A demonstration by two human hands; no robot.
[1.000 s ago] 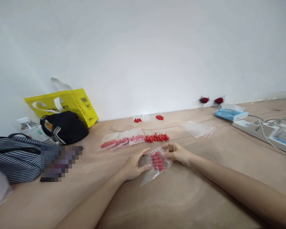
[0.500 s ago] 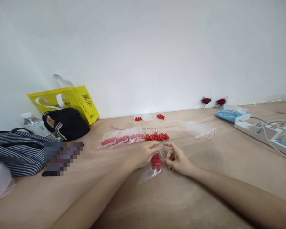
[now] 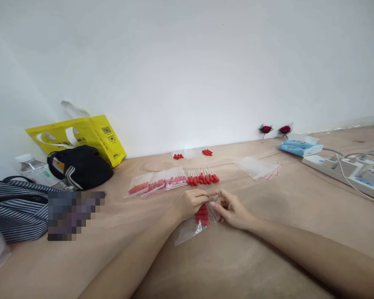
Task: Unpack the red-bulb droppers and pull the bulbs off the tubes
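A clear zip bag (image 3: 187, 235) with red-ended pieces (image 3: 202, 215) inside lies on the table in front of me. My left hand (image 3: 191, 204) is closed at the bag's upper part, fingers bent over its edge. On the other side, my right hand (image 3: 233, 211) pinches the bag's right edge between thumb and fingers. Both hands' fingertips nearly meet above the red pieces. Just beyond my hands lies a row of loose white sticks with red ends (image 3: 203, 178). To its left are several overlapping filled bags (image 3: 156, 185).
Flat clear bags (image 3: 256, 167) lie to the right. More red pieces (image 3: 207, 153) are by the wall. Two red roses (image 3: 285, 129), a blue tissue pack (image 3: 299, 147) and a power strip (image 3: 345, 174) stand right; a yellow bag (image 3: 96, 137), black cap (image 3: 89, 168) and striped bag (image 3: 17, 207) left.
My right thumb and fingers have closed onto the bag's edge, and the hands have come closer together. The whole view has shifted slightly.
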